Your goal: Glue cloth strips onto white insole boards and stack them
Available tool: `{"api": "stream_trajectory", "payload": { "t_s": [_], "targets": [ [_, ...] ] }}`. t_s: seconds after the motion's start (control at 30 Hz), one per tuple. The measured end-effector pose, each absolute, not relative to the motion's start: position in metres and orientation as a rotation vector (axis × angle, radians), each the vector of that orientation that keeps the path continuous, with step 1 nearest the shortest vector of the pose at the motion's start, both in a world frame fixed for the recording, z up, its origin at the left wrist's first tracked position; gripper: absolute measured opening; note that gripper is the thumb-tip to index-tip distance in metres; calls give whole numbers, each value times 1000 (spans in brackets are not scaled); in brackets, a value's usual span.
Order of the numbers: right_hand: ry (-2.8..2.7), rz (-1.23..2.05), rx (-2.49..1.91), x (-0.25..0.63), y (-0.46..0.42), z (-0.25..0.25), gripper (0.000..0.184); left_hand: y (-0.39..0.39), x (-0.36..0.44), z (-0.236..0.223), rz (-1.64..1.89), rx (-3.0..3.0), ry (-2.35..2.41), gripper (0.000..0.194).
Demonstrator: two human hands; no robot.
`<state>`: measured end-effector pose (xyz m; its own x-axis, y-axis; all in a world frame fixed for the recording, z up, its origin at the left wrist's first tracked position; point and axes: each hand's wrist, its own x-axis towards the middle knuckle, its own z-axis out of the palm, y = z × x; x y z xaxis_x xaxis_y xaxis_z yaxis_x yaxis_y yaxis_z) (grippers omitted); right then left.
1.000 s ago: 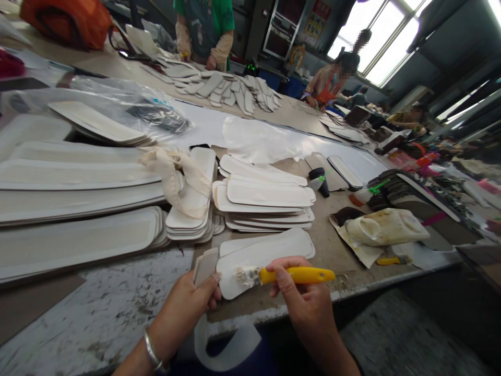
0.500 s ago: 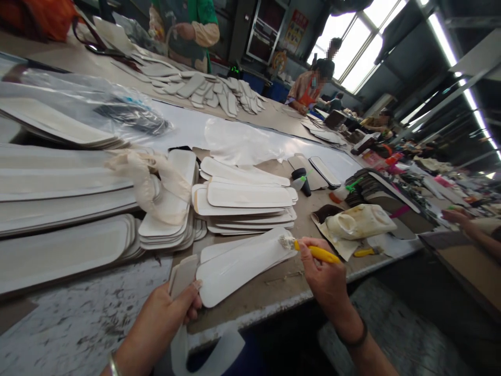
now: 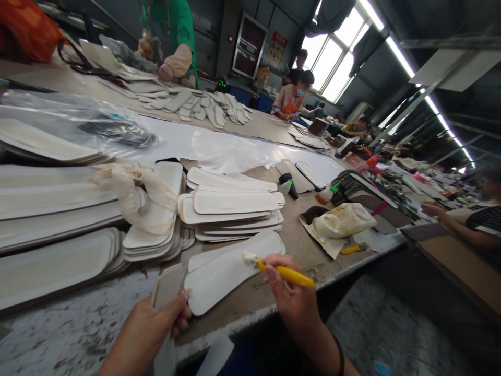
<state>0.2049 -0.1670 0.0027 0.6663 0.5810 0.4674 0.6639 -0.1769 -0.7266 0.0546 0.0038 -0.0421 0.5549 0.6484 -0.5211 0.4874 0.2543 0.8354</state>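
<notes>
A long white panel with rounded ends lies slanted over another white panel near the table's front edge. My right hand grips a yellow-handled brush, its whitish bristles touching the upper panel right of its middle. My left hand is closed around a pale, thin panel, thumb on top. The tip of that thumb is at the near left end of the white panel being brushed. Something whitish coats the thumb tip.
Stacks of white panels and longer ones fill the left and middle. A cream cloth drapes over them. Rightward are a cut-open plastic jug, another yellow-handled brush and small bottles. Co-workers stand across the table.
The brush in my right hand has moved along the white panel from its far right end towards the middle. My left hand keeps its hold. The whole view has shifted slightly.
</notes>
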Motion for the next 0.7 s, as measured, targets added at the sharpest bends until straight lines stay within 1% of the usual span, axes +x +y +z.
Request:
{"api": "stream_trajectory", "payload": {
  "t_s": [0.1, 0.2, 0.27, 0.4, 0.47, 0.53, 0.63, 0.7],
  "targets": [
    [-1069, -331, -1978, 236, -175, 1, 9, 2, 55, -37, 148, 1331, 1020, 48],
    [-1091, -305, -2019, 229, -169, -7, 10, 1, 56, -32, 164, 1323, 1014, 47],
    [-1072, -135, -1945, 203, -159, -12, 11, 0, 57, -30, 168, 1319, 1023, 47],
    [-966, 378, -1680, 158, -141, -7, 14, -2, 56, -29, 229, 1299, 997, 46],
    [-810, 466, -1633, 159, -139, 0, 20, -1, 54, -27, 252, 1288, 997, 47],
    [-690, 392, -1627, 172, -142, 8, 25, 0, 50, -24, 276, 1272, 1021, 47],
    [-654, 213, -1538, 194, -149, 18, 28, 1, 44, -14, 321, 1244, 1052, 45],
    [-686, 241, -1477, 197, -151, 22, 31, -2, 39, -6, 313, 1191, 1027, 43]
  ]
}}
